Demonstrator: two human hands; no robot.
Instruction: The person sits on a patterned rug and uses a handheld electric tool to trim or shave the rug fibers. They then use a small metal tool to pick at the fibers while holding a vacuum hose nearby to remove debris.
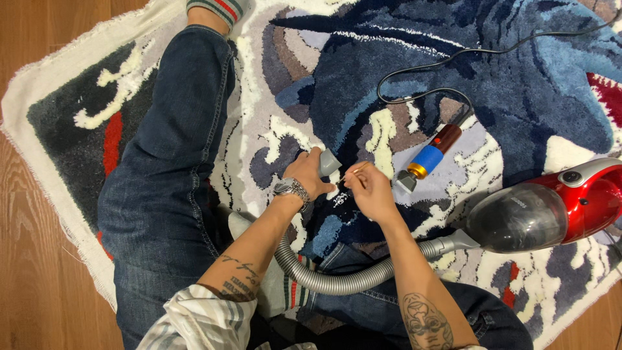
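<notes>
Underneath everything lies a large tufted rug in blues, greys, cream and red, spread on a wooden plank floor. On it the person sits with legs in dark blue jeans, one stretched out towards the rug's far edge. To the right rests a red handheld vacuum cleaner with a clear smoky dust cup, from which a grey ribbed hose curves back under the forearms to the left hand. Further up lies a small electric trimmer with a blue and brown grip, its black cord looping away. The left hand, wearing a metal wristwatch, grips the grey vacuum nozzle against the pile. Just beside it, the right hand pinches a thin pale stick-like tool between its fingertips.
</notes>
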